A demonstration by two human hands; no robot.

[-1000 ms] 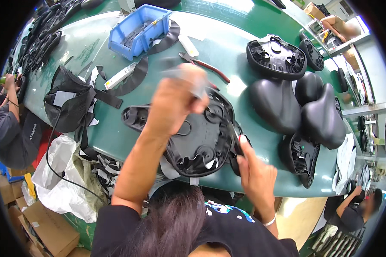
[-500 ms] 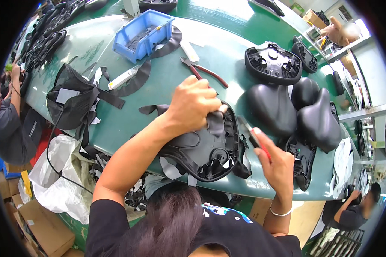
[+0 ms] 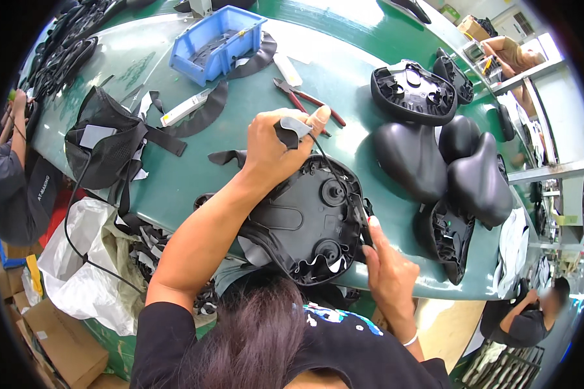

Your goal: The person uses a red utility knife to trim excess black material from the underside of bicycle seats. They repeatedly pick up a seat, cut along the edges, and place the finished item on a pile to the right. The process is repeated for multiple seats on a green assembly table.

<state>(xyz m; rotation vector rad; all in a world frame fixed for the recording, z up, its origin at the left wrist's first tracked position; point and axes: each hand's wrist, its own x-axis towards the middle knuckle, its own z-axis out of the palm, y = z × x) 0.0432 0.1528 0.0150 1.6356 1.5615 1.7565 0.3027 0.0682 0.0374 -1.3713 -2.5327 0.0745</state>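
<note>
An upside-down black bicycle saddle [image 3: 285, 215] lies on the green table in front of me, its ribbed underside and two round sockets facing up. Above its far rim, my left hand [image 3: 268, 148] is closed on a strip of black cover material [image 3: 293, 131], which stretches taut down to the saddle's right edge. At that edge, my right hand [image 3: 393, 275] grips a red-handled knife [image 3: 361, 217]; its blade is against the rim and partly hidden. Loose cover edges hang at the saddle's near left. Red-handled pliers [image 3: 305, 102] lie just beyond my left hand.
A blue bin [image 3: 204, 61] with dark scraps stands at the far left, near a black mesh bag [image 3: 100, 146]. Several black saddles [image 3: 412, 162] sit to the right. A white sack [image 3: 87, 259] is at the lower left. Other people work at both sides.
My left hand has lifted up and left, drawing the strip away from the saddle. My right hand has brought the knife down and left to the saddle's right rim.
</note>
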